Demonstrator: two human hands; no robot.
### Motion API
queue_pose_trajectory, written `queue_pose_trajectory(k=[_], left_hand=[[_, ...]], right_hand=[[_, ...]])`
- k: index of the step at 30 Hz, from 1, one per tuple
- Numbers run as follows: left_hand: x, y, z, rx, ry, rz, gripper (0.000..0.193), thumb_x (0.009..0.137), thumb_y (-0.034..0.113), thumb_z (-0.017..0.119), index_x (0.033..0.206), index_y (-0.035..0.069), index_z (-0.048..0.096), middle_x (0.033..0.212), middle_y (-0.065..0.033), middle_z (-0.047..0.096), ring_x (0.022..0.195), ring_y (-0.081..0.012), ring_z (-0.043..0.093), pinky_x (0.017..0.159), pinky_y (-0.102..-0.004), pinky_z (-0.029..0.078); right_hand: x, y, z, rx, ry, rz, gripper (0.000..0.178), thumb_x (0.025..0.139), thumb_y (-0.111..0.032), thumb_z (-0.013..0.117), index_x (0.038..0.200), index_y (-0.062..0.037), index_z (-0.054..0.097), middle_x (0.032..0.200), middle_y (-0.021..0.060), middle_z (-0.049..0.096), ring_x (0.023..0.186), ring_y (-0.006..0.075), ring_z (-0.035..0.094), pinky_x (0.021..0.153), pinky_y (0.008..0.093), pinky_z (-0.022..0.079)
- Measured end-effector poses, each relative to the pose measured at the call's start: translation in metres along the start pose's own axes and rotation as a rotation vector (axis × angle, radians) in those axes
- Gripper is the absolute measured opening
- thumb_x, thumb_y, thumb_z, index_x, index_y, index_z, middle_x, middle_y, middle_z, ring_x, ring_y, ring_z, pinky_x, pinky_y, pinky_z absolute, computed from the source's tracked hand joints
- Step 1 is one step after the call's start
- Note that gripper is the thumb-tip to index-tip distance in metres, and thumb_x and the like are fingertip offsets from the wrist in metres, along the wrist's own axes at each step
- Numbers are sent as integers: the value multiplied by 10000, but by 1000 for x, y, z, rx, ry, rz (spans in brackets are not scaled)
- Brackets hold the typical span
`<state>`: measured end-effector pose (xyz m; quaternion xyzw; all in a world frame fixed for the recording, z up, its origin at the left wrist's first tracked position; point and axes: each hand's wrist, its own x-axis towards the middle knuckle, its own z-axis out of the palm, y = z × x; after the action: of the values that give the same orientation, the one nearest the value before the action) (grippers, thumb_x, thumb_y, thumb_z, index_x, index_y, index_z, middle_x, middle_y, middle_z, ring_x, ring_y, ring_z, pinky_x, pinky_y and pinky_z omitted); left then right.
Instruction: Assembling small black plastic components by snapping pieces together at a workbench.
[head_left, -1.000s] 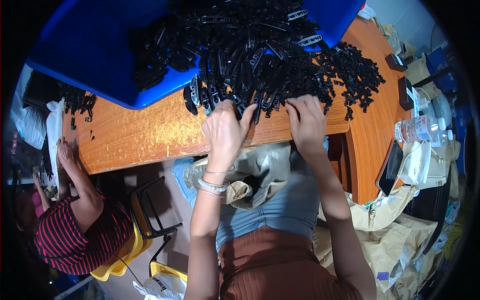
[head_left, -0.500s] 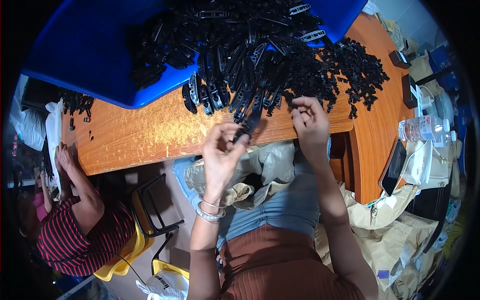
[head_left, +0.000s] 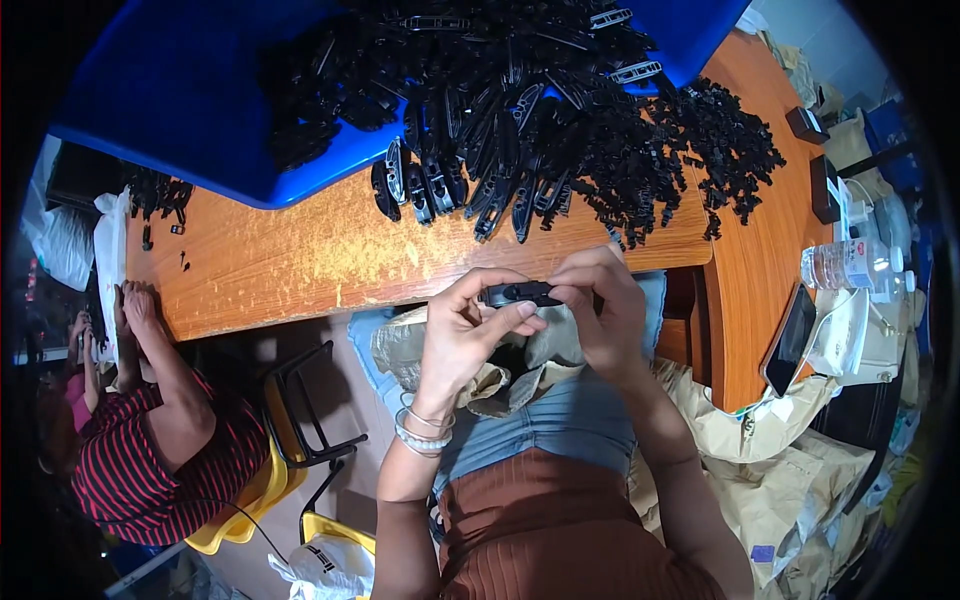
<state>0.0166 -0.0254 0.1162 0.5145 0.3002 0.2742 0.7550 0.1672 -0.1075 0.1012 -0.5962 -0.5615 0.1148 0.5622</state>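
My left hand [head_left: 467,327] is closed round a long, narrow black plastic part [head_left: 520,293], holding it level just off the table's front edge, above my lap. At the part's right end, the fingers of my right hand [head_left: 606,305] are pinched together against it. Whether a smaller piece is also between those fingers is hidden. Beyond my hands lies a heap of similar long black plastic parts [head_left: 505,150], spilling from a blue bin [head_left: 190,130] onto the wooden table [head_left: 300,255]. Small black pieces [head_left: 735,150] are piled to the right of it.
A phone [head_left: 789,338] and a clear plastic bottle [head_left: 838,265] are on the right. Over my lap lies a grey-beige sack [head_left: 400,350]. At the left, a person in a striped top [head_left: 170,460] sits at the table beside a black-framed chair [head_left: 300,400].
My left hand has drawn the black part back from the heap and turned it level. My right hand has come left and nearer, from the small pieces to the part's right end.
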Motion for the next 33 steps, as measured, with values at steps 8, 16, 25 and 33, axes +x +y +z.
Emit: queue_pose_trajectory(k=[8,16,25,33], left_hand=[[-2,-6,-5,185,-17,45,223,799,-65,627,1016,-23,599,827,-74,662,667,-119,655,587,-181,498],[23,1,-16,722,-119,289,154,862,72,593,959,-23,665,867,-117,684,744,-149,652,657,-274,505],[71,-9,12,1444,346,572,277,794,230,652,655,2,577,656,-157,577,506,-311,592,455,-384,458],[33,0,-10,1054,315,268,178,770,74,705,869,-11,585,782,-145,658,585,-157,629,531,-254,463]], right_hand=[[-15,1,-4,449,-201,613,225,785,-57,681,994,16,638,820,34,627,758,85,576,648,232,436],[-12,3,-26,290,-428,489,234,771,-56,679,997,2,663,772,68,633,688,118,595,626,236,452],[61,48,-11,-743,95,-61,84,762,-54,653,818,6,637,822,103,549,788,266,527,696,355,427],[55,54,-17,-586,159,-131,98,800,-11,621,897,-7,608,881,73,555,749,207,511,688,312,403]])
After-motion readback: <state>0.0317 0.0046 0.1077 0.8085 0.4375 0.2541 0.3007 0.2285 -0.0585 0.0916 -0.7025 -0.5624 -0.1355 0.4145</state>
